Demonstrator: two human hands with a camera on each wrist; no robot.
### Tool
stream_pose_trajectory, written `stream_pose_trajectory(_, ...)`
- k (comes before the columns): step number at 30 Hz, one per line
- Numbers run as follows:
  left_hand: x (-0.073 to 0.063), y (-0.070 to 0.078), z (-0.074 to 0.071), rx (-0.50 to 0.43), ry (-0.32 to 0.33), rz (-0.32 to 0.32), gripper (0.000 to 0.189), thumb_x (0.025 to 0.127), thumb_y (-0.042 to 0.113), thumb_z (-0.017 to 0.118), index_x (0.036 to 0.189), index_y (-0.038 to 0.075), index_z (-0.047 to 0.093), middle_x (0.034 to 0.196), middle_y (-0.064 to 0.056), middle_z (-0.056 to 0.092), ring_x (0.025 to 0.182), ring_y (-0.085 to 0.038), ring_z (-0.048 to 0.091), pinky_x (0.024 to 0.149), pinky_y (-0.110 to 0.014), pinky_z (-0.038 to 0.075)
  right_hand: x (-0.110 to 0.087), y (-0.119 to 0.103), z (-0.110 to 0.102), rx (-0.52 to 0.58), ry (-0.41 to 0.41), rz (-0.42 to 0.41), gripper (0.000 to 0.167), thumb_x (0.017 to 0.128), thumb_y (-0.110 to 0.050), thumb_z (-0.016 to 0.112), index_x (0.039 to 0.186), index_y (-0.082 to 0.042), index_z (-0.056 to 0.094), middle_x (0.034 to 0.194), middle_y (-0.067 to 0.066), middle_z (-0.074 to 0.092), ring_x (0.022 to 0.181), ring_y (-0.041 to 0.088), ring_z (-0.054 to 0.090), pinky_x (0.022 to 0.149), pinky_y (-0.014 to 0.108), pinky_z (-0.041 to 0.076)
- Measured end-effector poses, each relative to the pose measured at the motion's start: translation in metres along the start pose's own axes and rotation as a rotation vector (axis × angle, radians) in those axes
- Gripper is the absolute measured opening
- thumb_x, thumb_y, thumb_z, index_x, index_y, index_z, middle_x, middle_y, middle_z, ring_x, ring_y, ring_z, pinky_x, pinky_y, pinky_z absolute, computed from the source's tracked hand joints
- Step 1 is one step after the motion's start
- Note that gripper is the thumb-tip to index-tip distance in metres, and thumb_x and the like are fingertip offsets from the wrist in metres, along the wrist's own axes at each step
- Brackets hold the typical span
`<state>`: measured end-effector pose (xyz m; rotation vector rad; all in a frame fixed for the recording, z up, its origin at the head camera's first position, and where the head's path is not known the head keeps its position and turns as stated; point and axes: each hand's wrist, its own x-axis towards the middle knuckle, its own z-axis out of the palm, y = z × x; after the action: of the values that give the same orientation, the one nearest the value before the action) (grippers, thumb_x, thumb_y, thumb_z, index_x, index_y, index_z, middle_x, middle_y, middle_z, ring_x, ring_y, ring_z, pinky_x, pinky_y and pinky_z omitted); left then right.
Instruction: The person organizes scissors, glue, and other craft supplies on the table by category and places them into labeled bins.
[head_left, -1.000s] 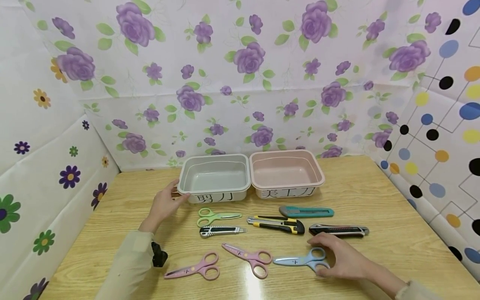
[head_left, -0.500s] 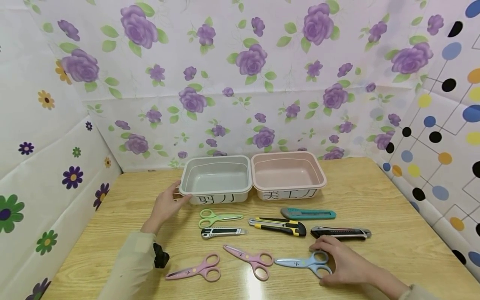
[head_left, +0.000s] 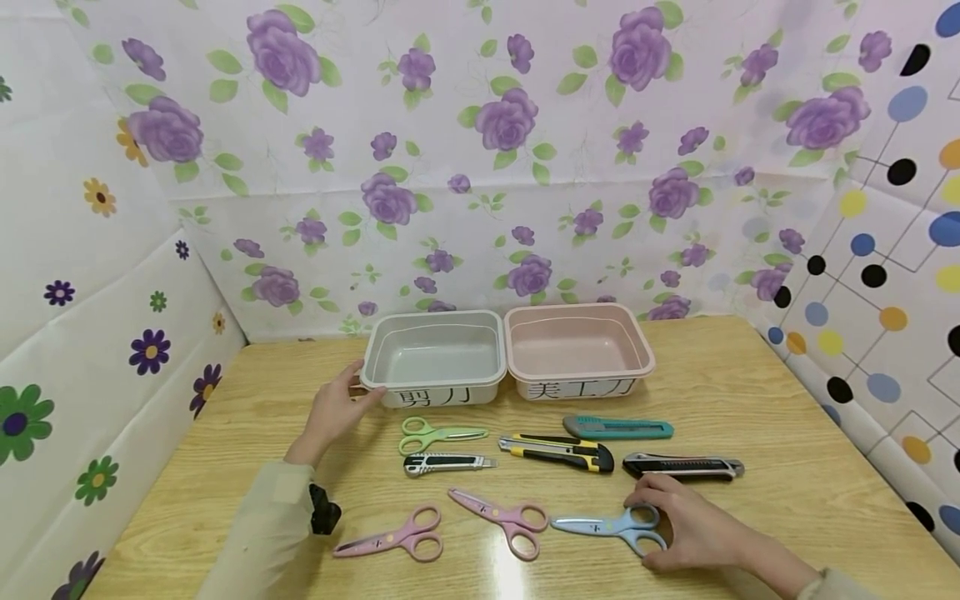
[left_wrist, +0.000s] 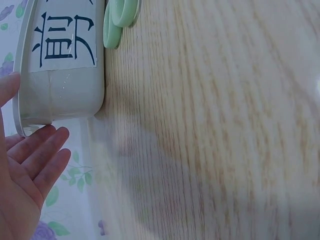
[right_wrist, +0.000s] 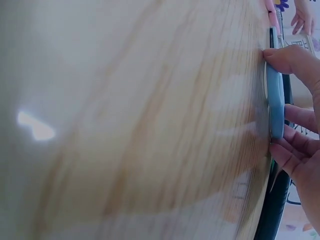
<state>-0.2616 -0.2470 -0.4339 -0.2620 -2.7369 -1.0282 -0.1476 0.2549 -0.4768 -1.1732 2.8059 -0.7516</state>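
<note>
My left hand is at the left front corner of the grey plastic box. Its thumb touches the rim, and the other fingers extend, fairly straight, along the box's end in the left wrist view. On the table, my right hand holds the blue scissors by the handle loops, thumb on one side and fingers on the other. Pink scissors lie just left of them, and a second pink pair lies further left. Above the right hand is a black utility knife.
A pink box adjoins the grey one; both bear labels in Chinese characters. Between boxes and hands lie green scissors, a white-and-black utility knife, a yellow-and-black one and a teal one. Patterned cloth walls surround the wooden table.
The head view has shifted slightly. My right hand has moved a little around the handles of the blue scissors, which stay on the table. The left hand remains at the grey box.
</note>
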Motion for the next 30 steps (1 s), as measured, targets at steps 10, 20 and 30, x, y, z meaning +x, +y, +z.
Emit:
stream_pose_trajectory(10, 0.000, 0.001, 0.000, -0.020, -0.004, -0.012, 0.069, 0.086, 0.035, 0.062, 0.135, -0.005, 0.035, 0.112, -0.027, 0.058, 0.095, -0.037, 0.061, 0.081, -0.047, 0.049, 0.002, 0.000, 0.001, -0.027, 0.022, -0.055, 0.044, 0.066, -0.042, 0.078, 0.101, -0.021, 0.061, 0.098, -0.012, 0.044, 0.080, -0.001, 0.043, 0.063, 0.016, 0.042)
stream_pose_trajectory(20, 0.001, 0.003, -0.002, -0.013, -0.026, -0.047, 0.070, 0.085, 0.036, 0.063, 0.136, -0.003, 0.035, 0.115, -0.026, 0.058, 0.097, -0.036, 0.060, 0.083, -0.047, 0.048, 0.014, -0.006, -0.008, -0.125, 0.052, -0.116, 0.045, 0.057, -0.036, 0.081, 0.095, -0.018, 0.065, 0.086, -0.013, 0.042, 0.068, -0.003, 0.037, 0.054, 0.011, 0.034)
stream_pose_trajectory(30, 0.000, 0.004, -0.003, -0.032, -0.018, -0.037, 0.068, 0.085, 0.033, 0.064, 0.135, -0.004, 0.036, 0.113, -0.026, 0.058, 0.096, -0.037, 0.061, 0.080, -0.046, 0.050, 0.027, -0.007, -0.027, -0.155, 0.016, -0.091, 0.047, 0.060, -0.037, 0.081, 0.097, -0.013, 0.065, 0.088, -0.009, 0.045, 0.068, 0.000, 0.039, 0.055, 0.013, 0.037)
